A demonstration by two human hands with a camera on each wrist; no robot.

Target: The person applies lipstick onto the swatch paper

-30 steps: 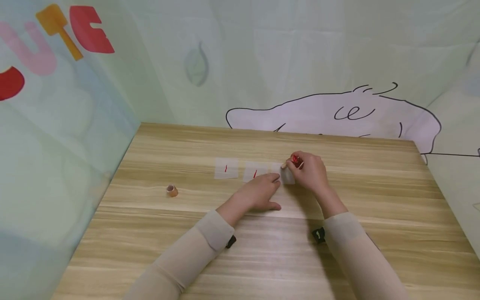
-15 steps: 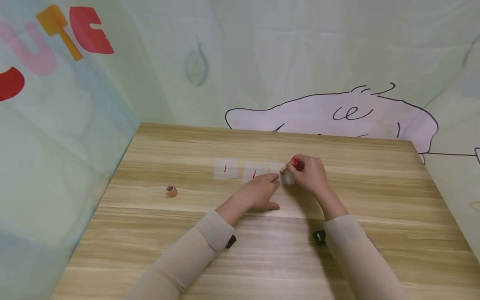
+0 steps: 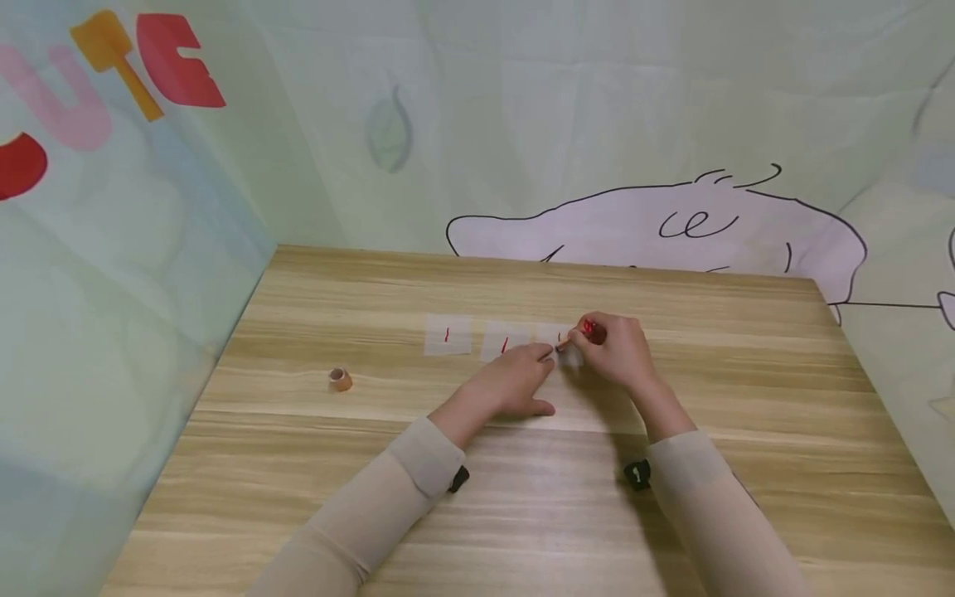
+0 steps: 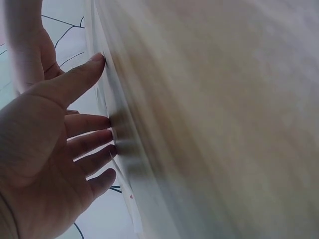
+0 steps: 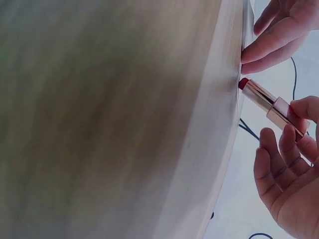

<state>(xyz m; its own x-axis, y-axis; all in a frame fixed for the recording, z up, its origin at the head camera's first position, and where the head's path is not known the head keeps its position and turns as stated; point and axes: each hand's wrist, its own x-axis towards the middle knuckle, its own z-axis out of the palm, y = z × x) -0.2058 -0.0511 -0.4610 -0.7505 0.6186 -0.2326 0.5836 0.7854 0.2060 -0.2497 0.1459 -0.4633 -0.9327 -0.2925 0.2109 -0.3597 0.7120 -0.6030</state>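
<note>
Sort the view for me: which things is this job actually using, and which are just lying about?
In the job:
lipstick, pinched by the right hand
left, middle and right paper squares, each red-marked; the left hand lies beside them

Lying about:
copper-coloured cap, apart at the left, untouched; probably the lipstick's

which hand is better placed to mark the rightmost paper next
Probably the right hand: it pinches the lipstick, red tip angled down at the rightmost paper. The left hand, outstretched beside it, holds nothing.
</note>
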